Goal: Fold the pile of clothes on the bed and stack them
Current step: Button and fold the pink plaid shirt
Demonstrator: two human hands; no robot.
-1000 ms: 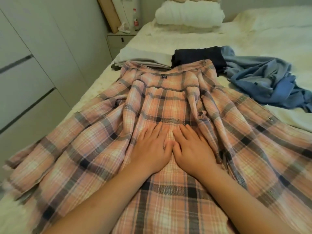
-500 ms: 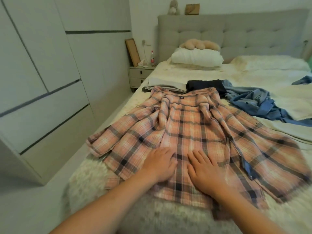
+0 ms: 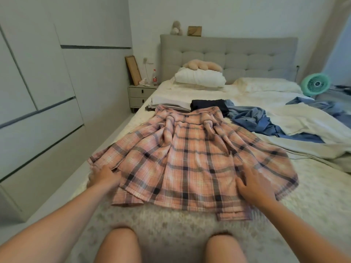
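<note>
Both hands' fingers lie flat on the plaid shirt (image 3: 190,160); folded piles (image 3: 171,104) and blue clothes (image 3: 254,120) beyond.

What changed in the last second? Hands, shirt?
Both hands slid apart from the shirt's middle: left hand to the left sleeve edge, right hand to the lower right, smoothing the plaid shirt flatter. Folded stack and blue clothes unchanged.

The plaid shirt (image 3: 190,160) hides the front edges of the folded stacks (image 3: 171,104).
</note>
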